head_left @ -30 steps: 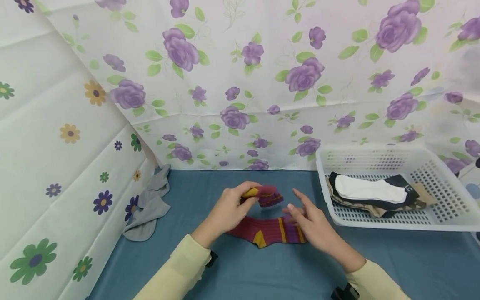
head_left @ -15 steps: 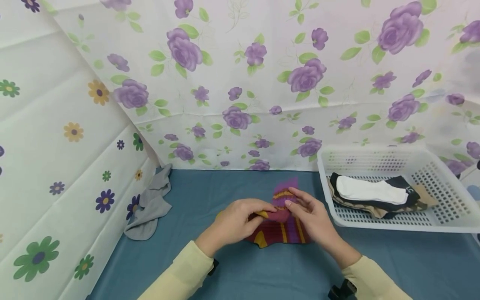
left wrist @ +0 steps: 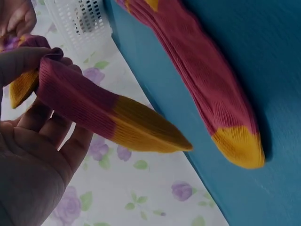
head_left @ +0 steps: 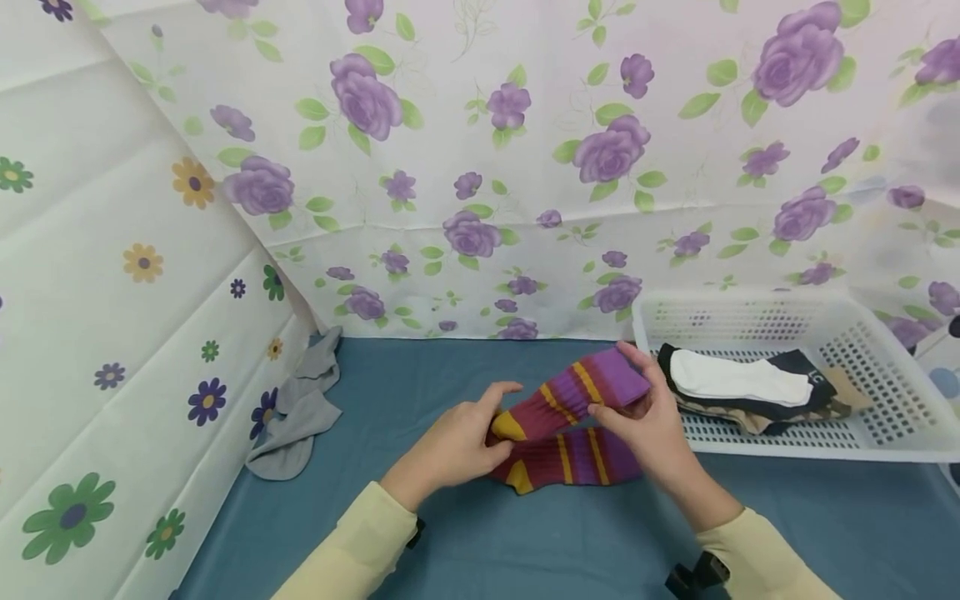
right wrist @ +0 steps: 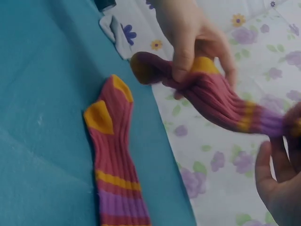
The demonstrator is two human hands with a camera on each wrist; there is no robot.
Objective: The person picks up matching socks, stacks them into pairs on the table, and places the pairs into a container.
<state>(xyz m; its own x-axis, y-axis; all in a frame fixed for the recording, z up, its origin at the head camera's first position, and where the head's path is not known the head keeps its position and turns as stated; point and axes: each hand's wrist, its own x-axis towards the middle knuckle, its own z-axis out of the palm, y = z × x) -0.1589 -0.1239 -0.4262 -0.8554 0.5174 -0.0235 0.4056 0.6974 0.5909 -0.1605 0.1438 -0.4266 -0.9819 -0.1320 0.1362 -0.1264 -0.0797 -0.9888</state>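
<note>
A striped sock [head_left: 558, 398] in maroon, purple and yellow is stretched between both hands above the table. My left hand [head_left: 457, 446] pinches it near the yellow heel; in the left wrist view its yellow toe [left wrist: 148, 127] hangs free past the fingers. My right hand [head_left: 652, 429] grips the purple cuff end, thumb in front and fingers behind. Below lies a matching sock [head_left: 555, 462], flat on the blue cloth, partly covered in the head view by the held one. The right wrist view shows that flat sock [right wrist: 115, 150] with its yellow heel and toe.
At the right stands a white perforated basket [head_left: 810, 450] with folded socks inside, a white sock [head_left: 738, 377] on top. Crumpled grey socks [head_left: 300, 417] lie at the left beside the flowered side sheet. A flowered sheet [head_left: 450, 167] rises behind the table.
The held sock was bunched in my left hand with the right hand apart. My right hand has taken its cuff and drawn it out to the right, so it is now extended.
</note>
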